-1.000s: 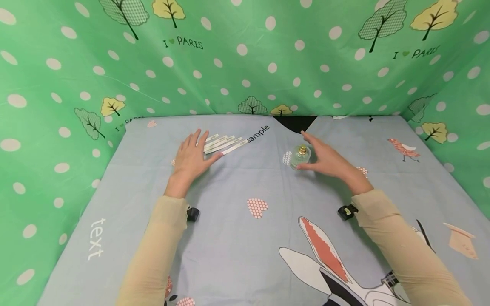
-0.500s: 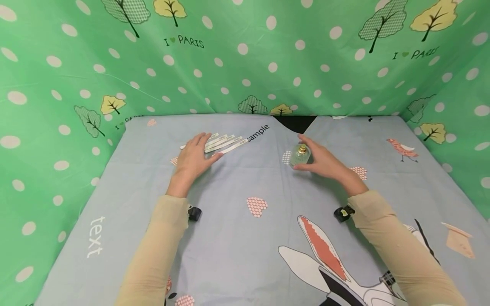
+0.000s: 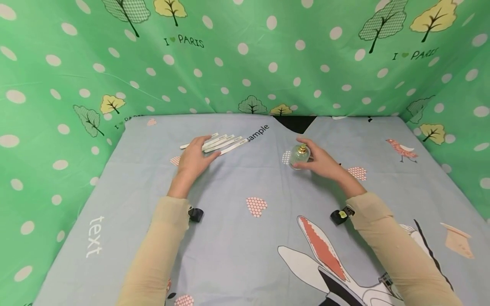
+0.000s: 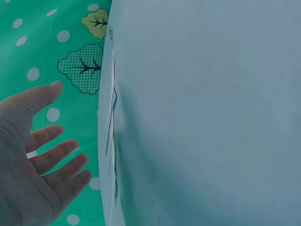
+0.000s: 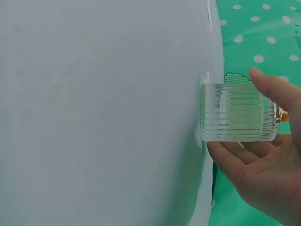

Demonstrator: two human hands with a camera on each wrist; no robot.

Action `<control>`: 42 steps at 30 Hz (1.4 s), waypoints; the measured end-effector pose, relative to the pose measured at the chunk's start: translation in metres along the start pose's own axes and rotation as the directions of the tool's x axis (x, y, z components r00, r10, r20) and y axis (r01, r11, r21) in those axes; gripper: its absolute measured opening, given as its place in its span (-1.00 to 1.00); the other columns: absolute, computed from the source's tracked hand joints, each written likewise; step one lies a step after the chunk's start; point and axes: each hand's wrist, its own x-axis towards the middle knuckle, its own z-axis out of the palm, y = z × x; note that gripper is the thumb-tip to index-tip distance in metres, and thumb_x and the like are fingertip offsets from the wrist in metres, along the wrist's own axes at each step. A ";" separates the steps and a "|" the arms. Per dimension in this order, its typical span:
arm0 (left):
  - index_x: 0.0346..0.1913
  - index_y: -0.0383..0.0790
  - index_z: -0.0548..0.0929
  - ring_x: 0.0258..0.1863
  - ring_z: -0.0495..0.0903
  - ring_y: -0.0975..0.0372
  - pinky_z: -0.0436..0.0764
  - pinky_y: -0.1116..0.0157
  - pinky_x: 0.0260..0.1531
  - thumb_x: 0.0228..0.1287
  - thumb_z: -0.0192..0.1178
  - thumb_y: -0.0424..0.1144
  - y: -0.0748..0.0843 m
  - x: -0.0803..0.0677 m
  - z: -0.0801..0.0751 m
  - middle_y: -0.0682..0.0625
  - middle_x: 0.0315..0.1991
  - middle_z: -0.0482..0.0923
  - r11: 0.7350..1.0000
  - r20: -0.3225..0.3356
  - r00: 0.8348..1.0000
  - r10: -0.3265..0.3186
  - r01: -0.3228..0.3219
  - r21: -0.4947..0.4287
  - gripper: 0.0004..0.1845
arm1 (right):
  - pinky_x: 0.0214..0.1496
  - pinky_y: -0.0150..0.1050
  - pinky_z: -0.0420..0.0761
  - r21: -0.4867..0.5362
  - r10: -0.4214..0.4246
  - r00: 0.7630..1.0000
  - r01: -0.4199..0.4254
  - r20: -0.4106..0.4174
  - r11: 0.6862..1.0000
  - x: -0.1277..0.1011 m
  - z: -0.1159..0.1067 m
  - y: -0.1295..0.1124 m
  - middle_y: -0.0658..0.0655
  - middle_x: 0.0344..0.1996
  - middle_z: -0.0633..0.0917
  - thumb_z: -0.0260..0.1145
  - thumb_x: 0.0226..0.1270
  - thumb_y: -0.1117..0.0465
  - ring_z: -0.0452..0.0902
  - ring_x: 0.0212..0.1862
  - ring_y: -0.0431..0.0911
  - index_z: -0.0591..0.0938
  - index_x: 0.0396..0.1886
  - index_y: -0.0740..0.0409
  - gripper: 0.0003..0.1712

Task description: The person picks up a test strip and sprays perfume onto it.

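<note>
A ribbed clear glass perfume bottle [image 3: 300, 157] with a gold spray top stands upright on the cloth, right of centre. My right hand [image 3: 323, 160] holds it from the right, with the thumb at the near side and fingers curled around the far side. In the right wrist view, the bottle [image 5: 237, 113] shows pale green liquid between thumb and fingers. My left hand [image 3: 193, 160] hovers over the left ends of several fanned white paper strips [image 3: 226, 143], printed at their right ends. Its fingers look apart and loosely bent in the left wrist view, with the strips [image 4: 112, 117] beyond them.
A grey-blue printed cloth [image 3: 226, 238] covers the table. Green dotted curtains [image 3: 245, 55] hang at its back and both sides. Black wrist cameras [image 3: 196, 214] sit under both sleeves.
My right hand has closed in around the bottle, its thumb and fingers drawing nearer to the glass. My left hand has lowered a little over the strips, with its fingers bending more.
</note>
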 end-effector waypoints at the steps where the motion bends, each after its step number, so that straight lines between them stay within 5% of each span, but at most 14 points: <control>1: 0.45 -0.13 0.35 0.43 0.33 -0.07 0.39 -0.08 0.42 0.32 0.27 0.09 0.000 0.000 0.000 -0.16 0.46 0.32 1.000 -0.010 1.000 -0.005 0.005 -0.019 -0.27 | 0.50 0.24 0.33 0.015 0.000 1.000 0.000 -0.005 1.000 0.001 -0.001 -0.001 0.43 0.37 0.35 0.39 0.32 0.25 0.32 0.41 0.30 0.07 0.56 0.23 -0.04; 6: 0.39 -0.21 0.42 0.32 0.47 -0.08 0.49 -0.06 0.34 0.31 0.32 -0.01 -0.002 -0.001 -0.001 -0.20 0.38 0.42 0.989 -0.049 0.998 -0.027 0.020 -0.145 -0.33 | 0.48 0.24 0.34 0.041 -0.006 1.000 0.007 -0.021 0.999 0.006 -0.003 -0.006 0.46 0.28 0.41 0.36 0.34 0.33 0.33 0.39 0.34 0.23 0.43 0.39 -0.24; 15: 0.22 -0.31 0.54 0.12 0.65 -0.09 0.67 0.02 0.15 0.28 0.35 -0.19 -0.007 -0.004 0.010 -0.25 0.18 0.61 0.919 -0.028 0.995 -0.095 0.077 -0.386 -0.50 | 0.50 0.29 0.28 0.006 -0.008 1.000 0.008 -0.008 1.000 -0.001 0.002 0.001 0.52 0.30 0.38 0.30 0.39 0.31 0.28 0.40 0.39 0.21 0.41 0.46 -0.28; 23: 0.02 -0.36 0.66 0.00 0.71 -0.06 0.71 0.11 0.04 0.26 0.35 -0.28 -0.016 -0.012 0.023 -0.27 -0.02 0.70 0.922 -0.006 0.989 -0.148 0.136 -0.362 -0.68 | 0.48 0.27 0.34 0.010 0.007 1.000 -0.006 -0.014 1.000 -0.014 0.011 0.009 0.52 0.28 0.41 0.30 0.39 0.31 0.34 0.37 0.40 0.21 0.41 0.44 -0.29; 32: -0.06 -0.28 0.69 -0.23 0.72 0.12 0.69 0.39 -0.25 0.22 0.34 -0.28 -0.015 -0.005 0.015 -0.20 -0.14 0.75 0.920 0.011 0.973 -0.229 0.220 -0.323 -0.75 | 0.46 0.24 0.38 0.069 -0.030 0.998 0.033 -0.051 0.997 -0.011 0.012 0.005 0.49 0.30 0.41 0.33 0.36 0.33 0.32 0.39 0.40 0.25 0.39 0.41 -0.31; 42: -0.08 -0.43 0.66 -0.47 0.66 0.39 0.76 0.46 -0.36 0.20 0.34 -0.45 -0.019 -0.004 0.016 -0.15 -0.31 0.73 0.790 0.119 0.949 -0.291 0.308 -0.531 -0.77 | 0.38 0.21 0.49 0.088 0.012 0.994 -0.002 -0.106 0.996 -0.019 0.026 0.002 0.50 0.32 0.37 0.33 0.34 0.36 0.32 0.38 0.41 0.19 0.44 0.36 -0.24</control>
